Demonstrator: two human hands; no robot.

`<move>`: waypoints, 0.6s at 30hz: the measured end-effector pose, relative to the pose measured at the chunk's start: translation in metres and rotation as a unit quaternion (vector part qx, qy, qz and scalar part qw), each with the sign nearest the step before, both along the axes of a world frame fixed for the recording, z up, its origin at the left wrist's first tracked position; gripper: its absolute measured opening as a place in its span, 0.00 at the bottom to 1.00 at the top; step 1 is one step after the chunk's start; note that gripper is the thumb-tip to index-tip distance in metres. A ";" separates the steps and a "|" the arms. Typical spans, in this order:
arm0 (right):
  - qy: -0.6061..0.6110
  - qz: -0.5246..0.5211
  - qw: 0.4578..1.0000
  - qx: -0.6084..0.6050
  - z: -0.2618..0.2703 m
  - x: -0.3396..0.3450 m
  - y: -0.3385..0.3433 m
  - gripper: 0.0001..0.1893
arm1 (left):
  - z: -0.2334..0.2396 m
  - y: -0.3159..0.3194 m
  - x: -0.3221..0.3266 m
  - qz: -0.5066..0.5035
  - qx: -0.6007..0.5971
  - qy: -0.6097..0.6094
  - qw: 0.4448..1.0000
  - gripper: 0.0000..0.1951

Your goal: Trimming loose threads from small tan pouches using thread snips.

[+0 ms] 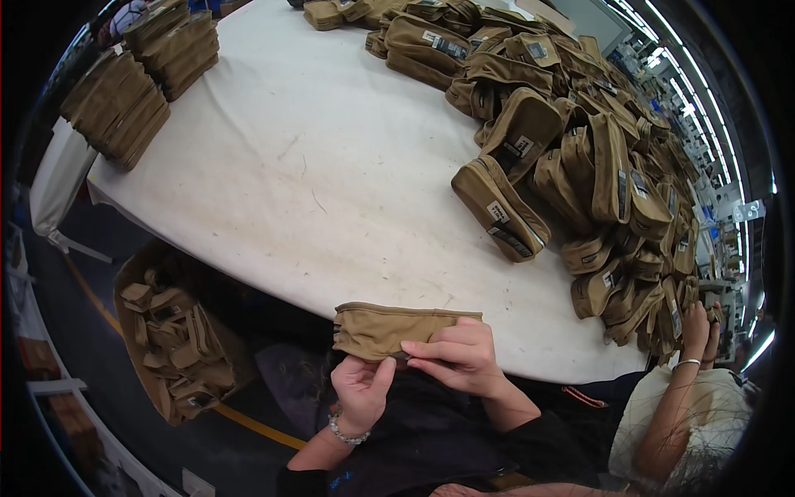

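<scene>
A tan fabric pouch is held up at the near edge of the white-covered table. Its upper rim runs roughly level, and the fabric below is creased. My left hand, with a beaded bracelet at the wrist, pinches the lower edge between thumb and fingers. On the right side of the pouch, my right hand grips the fabric, its thumb and forefinger close to the left thumb. The underside of the pouch is partly hidden by my fingers.
A large heap of tan zippered pouches covers the table's right side. Stacked pouches stand at the far left. On the floor, a carton holds more tan pieces. A co-worker's arm is close on my right.
</scene>
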State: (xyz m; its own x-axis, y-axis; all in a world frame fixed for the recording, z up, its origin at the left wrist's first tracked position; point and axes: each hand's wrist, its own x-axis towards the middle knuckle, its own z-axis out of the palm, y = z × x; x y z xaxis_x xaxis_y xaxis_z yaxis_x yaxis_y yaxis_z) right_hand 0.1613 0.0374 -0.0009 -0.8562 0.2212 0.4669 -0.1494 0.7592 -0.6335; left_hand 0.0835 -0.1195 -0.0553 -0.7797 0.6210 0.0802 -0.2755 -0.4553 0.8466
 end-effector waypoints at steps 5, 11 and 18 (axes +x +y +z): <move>-0.007 -0.002 1.000 -0.001 0.004 -0.001 0.000 0.15 | 0.003 0.001 0.001 0.006 0.036 -0.031 0.999 0.12; -0.006 -0.006 1.000 -0.009 0.003 -0.001 0.000 0.16 | 0.001 0.000 0.000 -0.007 0.024 -0.026 0.999 0.12; -0.027 -0.002 1.000 -0.014 0.003 0.000 0.003 0.15 | 0.005 0.004 0.000 0.005 0.037 -0.032 0.999 0.12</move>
